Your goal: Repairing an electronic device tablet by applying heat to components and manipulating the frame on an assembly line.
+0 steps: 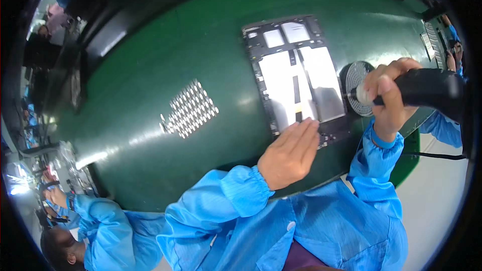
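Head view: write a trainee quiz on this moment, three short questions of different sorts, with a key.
1. Multiple choice: what does the right hand hold?
A) a white cloth
B) a black handheld tool
C) a green cup

2. True or false: the rows of small shiny pieces lie to the left of the opened flat device in the picture.

3. Fill in the blank: the fingers of the person's own ____ hand lie over the near end of the opened flat device.

Key: 1. B. 2. True. 3. left (the left hand).
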The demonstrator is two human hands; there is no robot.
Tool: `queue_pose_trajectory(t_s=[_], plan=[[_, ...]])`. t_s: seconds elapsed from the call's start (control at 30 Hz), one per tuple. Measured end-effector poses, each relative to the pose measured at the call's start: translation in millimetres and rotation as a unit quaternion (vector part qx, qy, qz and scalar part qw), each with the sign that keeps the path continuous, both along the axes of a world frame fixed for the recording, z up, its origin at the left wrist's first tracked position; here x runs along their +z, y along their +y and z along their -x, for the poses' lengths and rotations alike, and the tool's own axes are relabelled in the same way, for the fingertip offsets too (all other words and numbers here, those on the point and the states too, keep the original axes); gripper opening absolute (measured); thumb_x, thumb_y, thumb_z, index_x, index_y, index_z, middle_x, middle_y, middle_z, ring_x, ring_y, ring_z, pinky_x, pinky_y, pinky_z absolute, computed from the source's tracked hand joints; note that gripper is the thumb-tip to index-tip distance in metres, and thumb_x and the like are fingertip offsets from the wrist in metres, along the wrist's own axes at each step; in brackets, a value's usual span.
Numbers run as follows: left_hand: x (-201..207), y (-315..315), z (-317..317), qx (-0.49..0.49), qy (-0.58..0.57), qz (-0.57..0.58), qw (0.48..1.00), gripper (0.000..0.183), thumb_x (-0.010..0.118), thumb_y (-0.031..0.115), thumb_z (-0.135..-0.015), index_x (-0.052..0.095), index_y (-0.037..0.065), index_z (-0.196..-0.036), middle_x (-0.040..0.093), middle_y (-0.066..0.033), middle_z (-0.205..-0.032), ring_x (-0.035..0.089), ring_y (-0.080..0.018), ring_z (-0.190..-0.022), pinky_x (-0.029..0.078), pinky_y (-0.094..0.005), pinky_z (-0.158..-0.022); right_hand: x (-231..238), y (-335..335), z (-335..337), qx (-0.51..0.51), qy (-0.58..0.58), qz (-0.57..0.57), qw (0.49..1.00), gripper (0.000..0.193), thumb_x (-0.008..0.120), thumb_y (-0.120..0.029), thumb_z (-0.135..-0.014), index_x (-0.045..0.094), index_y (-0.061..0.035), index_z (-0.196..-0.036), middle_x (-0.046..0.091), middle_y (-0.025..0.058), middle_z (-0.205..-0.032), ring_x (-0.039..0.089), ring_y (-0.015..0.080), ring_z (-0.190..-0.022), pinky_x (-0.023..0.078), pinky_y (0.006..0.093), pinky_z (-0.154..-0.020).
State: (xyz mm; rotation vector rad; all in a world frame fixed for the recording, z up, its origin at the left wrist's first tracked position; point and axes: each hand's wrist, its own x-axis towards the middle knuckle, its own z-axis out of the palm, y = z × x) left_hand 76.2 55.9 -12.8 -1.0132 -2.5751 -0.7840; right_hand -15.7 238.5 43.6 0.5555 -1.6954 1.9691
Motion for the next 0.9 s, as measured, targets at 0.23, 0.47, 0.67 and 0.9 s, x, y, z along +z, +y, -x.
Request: queue_pose_trajectory(t_s=[0.23,0.47,0.67,0.9], plan=[[-0.4,-68.1,104.6,0.171,0.055,0.046,0.983,0.034,0.07,0.006,-0.068,0.06,-0.003,-0.099,0.058,-0.0211,-0.11,0.056,-0.0343,-0.106,0.045,-0.041,-0.091,-17.7,5.5,-7.3,0.062,-0.07,-0.012,0.996,0.047,0.063,0.012,-0.07,0.041,0.0005,-0.11,0.053,0.0052,-0.063,0.049,0.0117,-0.05,0.04,0.0233,-0.049],[11.3,-172.8,191.8,0.436,0.025,0.264,0.86,0.041,0.062,0.004,-0.071,0.055,0.007,-0.111,0.056,-0.0068,-0.114,0.049,-0.0292,-0.111,0.042,-0.0444,-0.091,-21.9,0.5,-13.8,0.123,-0.069,-0.054,0.988,0.047,0.068,0.007,-0.073,0.042,0.0007,-0.111,0.046,-0.002,-0.061,0.04,0.0045,-0.051,0.033,0.0211,-0.049],[28.0,-121.7,177.1,0.357,-0.044,0.244,0.901,0.048,0.067,0.024,-0.074,0.055,0.007,-0.117,0.049,-0.0162,-0.126,0.043,-0.0335,-0.12,0.034,-0.0493,-0.098,-37.8,9.6,-9.8,0.163,-0.133,-0.082,0.974,0.046,0.068,0.005,-0.073,0.041,-0.0028,-0.11,0.05,0.0003,-0.062,0.046,0.0055,-0.054,0.036,0.0211,-0.052],[16.8,-43.1,206.0,0.139,-0.086,0.11,0.98,0.046,0.06,0.026,-0.082,0.053,-0.003,-0.117,0.04,-0.0263,-0.131,0.035,-0.0395,-0.125,0.03,-0.0434,-0.104,-34.1,7.0,1.3,0.14,-0.05,-0.106,0.983,0.043,0.07,0.005,-0.071,0.045,-0.0022,-0.104,0.05,-0.0013,-0.063,0.045,0.0039,-0.053,0.036,0.0201,-0.05]])
